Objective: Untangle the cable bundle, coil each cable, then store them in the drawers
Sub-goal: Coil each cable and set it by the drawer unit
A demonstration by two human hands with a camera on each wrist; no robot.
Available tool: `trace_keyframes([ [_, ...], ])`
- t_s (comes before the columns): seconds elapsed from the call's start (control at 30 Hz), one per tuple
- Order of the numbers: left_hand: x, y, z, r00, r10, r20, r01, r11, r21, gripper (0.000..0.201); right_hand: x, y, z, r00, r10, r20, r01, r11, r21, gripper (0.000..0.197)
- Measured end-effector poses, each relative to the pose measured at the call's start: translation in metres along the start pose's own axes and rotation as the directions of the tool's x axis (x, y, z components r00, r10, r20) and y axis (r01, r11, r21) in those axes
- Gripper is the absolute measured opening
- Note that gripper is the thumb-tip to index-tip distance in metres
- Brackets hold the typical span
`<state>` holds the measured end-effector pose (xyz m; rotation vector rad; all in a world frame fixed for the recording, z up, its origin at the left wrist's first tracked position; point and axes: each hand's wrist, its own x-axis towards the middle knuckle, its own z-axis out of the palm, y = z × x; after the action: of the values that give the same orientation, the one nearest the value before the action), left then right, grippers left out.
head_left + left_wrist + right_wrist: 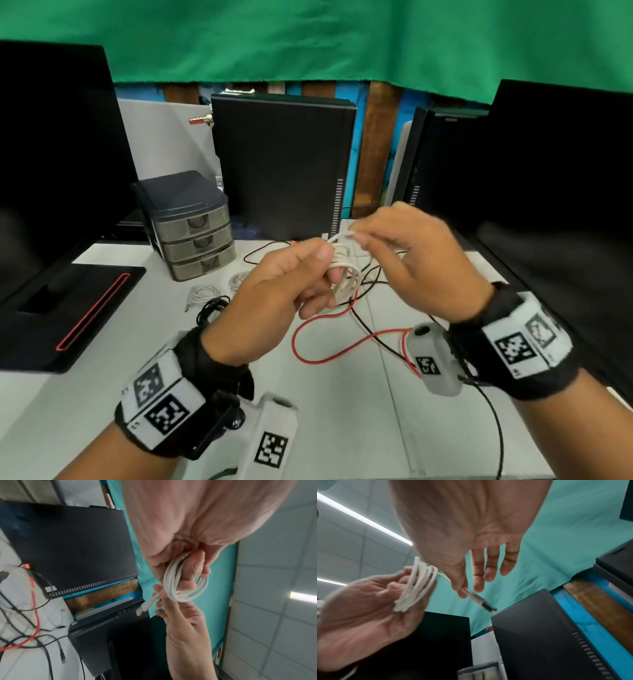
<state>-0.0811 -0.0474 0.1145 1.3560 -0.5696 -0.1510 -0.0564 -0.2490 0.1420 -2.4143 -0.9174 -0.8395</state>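
My left hand (308, 274) grips a white cable (346, 274) wound into a small coil (173, 586) round its fingers, held above the table's middle. My right hand (358, 236) pinches the coil's free end just behind the USB plug (142, 608), thumb against forefinger, other fingers spread (488, 566). The plug (481, 601) sticks out past the fingertips. A red cable (318, 359) and a black cable (370, 329) lie tangled on the table under my hands. The grey three-drawer unit (197, 236) stands at the back left, all drawers shut.
Two coiled white cables (205, 293) (239, 277) and a coiled black one (212, 308) lie before the drawers. A black computer case (281, 164) stands behind. Monitors (58, 144) (555, 178) flank the table (102, 394); a black stand base (68, 315) lies left.
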Motion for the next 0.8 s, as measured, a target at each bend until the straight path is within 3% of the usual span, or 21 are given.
trace_keyframes([
  [0.13, 0.003, 0.001, -0.003, 0.996, -0.068, -0.059, 0.047, 0.952, -0.303, 0.037, -0.006, -0.008, 0.018, 0.993, 0.072, 0.092, -0.072, 0.997, 0.002, 0.024],
  [0.2, 0.006, -0.002, -0.006, 0.993, -0.096, -0.066, 0.057, 0.895, -0.443, 0.037, -0.003, -0.011, 0.019, 0.982, 0.182, 0.057, -0.189, 0.968, 0.163, 0.016],
  [0.27, 0.007, -0.005, -0.009, 0.992, -0.108, -0.060, 0.064, 0.864, -0.500, 0.038, 0.003, -0.016, 0.018, 0.947, 0.319, 0.048, -0.314, 0.878, 0.360, 0.014],
  [0.47, 0.006, 0.000, -0.013, 0.979, -0.173, -0.105, 0.104, 0.878, -0.467, 0.043, 0.016, -0.025, 0.020, 0.888, 0.456, 0.053, -0.377, 0.658, 0.652, 0.011],
  [0.53, 0.006, 0.003, -0.014, 0.976, -0.200, -0.082, 0.132, 0.850, -0.510, 0.045, 0.017, -0.024, 0.022, 0.881, 0.473, 0.030, -0.369, 0.645, 0.669, 0.010],
  [0.67, 0.005, 0.005, -0.011, 0.971, -0.218, -0.101, 0.144, 0.864, -0.482, 0.042, 0.017, -0.025, 0.027, 0.891, 0.452, -0.034, -0.353, 0.740, 0.572, 0.009],
  [0.8, 0.007, -0.003, -0.012, 0.960, -0.193, -0.204, 0.113, 0.930, -0.350, 0.041, 0.017, -0.026, 0.028, 0.854, 0.516, 0.069, -0.409, 0.583, 0.702, 0.009],
])
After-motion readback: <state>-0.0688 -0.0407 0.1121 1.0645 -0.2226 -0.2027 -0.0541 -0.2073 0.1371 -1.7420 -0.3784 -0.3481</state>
